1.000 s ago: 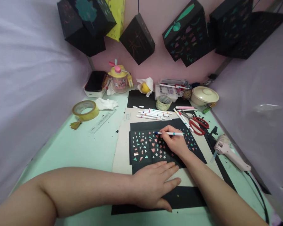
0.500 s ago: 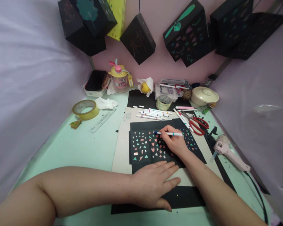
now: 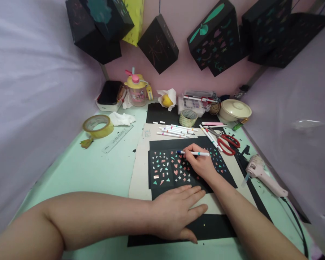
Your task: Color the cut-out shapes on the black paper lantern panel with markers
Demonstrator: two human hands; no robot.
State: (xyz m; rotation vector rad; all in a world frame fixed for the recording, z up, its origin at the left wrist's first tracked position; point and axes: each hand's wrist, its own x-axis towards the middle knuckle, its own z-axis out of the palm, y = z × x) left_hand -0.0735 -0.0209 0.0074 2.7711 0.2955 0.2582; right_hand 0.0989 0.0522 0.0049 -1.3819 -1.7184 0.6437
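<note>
In my right hand (image 3: 202,164) is a white marker pen (image 3: 197,154), its dark blue tip touching or just above a cut-out shape. Beneath it lies a black paper sheet (image 3: 162,145) with rows of cut-out triangles, hearts and stars, coloured pink, green, blue and white. My left hand (image 3: 178,211) rests flat, fingers spread, across the sheet's near edge and holds nothing. Part of the cut-out pattern is hidden under my right hand. Several white markers (image 3: 176,131) lie together just beyond the black sheet.
Red-handled scissors (image 3: 227,144) and a glue gun (image 3: 265,175) lie at the right. Leftward are a tape roll (image 3: 97,126) and a clear ruler (image 3: 118,139). A yellow-lidded cup (image 3: 137,90) and a lidded bowl (image 3: 235,110) stand behind. Black paper boxes (image 3: 159,45) hang above.
Almost nothing differs. The marker tip has shifted very slightly, while both hands and the black sheet stay in place.
</note>
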